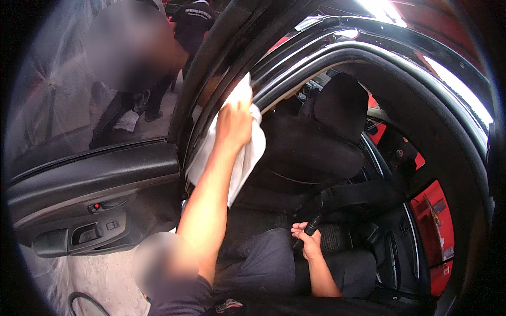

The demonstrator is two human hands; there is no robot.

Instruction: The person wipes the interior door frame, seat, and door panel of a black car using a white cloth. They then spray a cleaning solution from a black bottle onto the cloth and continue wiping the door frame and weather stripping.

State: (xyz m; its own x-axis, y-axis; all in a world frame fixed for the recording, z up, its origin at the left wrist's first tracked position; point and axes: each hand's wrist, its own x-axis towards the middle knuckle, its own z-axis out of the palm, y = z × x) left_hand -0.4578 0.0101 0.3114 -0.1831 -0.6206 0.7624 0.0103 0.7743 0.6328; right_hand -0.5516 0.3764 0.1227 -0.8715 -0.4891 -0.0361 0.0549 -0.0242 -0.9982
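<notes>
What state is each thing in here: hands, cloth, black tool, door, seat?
Left hand: closed on the white cloth
White cloth: gripped, folds hanging loose
Right hand: closed around the black tool
Black tool: held, tilted; exact kind unclear
Car door: open
Front seat: backrest raised

A white cloth (254, 152), bunched at its top in the left hand (235, 125), hangs in loose folds beside the car's black door frame (287, 76). A slim black tool (313, 225) sits tilted in the right hand (311, 244), upper end leaning right.
</notes>
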